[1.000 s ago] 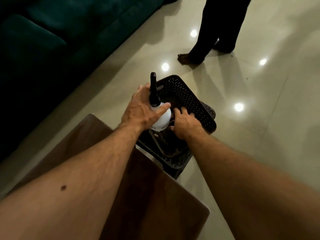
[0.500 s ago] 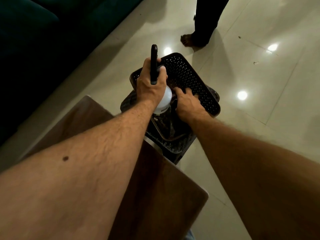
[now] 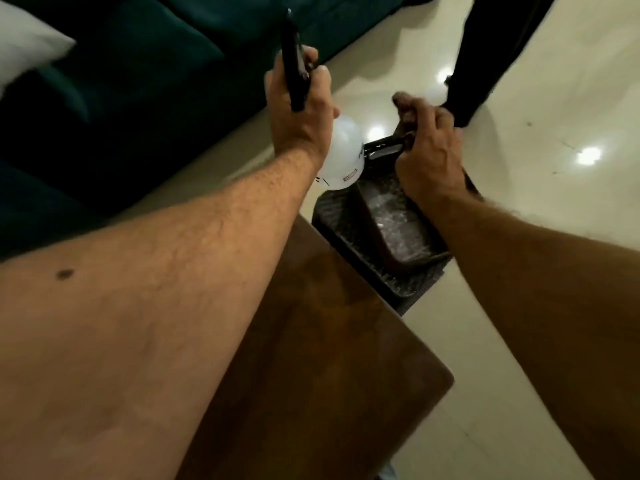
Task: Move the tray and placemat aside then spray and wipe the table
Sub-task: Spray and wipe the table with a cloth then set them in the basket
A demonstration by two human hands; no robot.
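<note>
My left hand (image 3: pixel 298 109) grips the black trigger head of a white spray bottle (image 3: pixel 341 157), held up above the far corner of the brown wooden table (image 3: pixel 329 358). My right hand (image 3: pixel 427 154) is closed on the edge of a dark thing (image 3: pixel 384 147), which looks like the black perforated tray. Below it on the floor lies a brown tray (image 3: pixel 398 230) on a dark woven placemat (image 3: pixel 410 289), just past the table corner. My forearms hide much of the tabletop.
A dark green sofa (image 3: pixel 138 98) with a white cushion (image 3: pixel 27 43) runs along the left. A person's dark trouser leg (image 3: pixel 485 46) stands on the pale glossy tiled floor (image 3: pixel 554 209) just beyond my right hand.
My left hand has raised the spray bottle up and to the left. My right hand went from resting flat on the black perforated tray to closing on its edge and lifting it.
</note>
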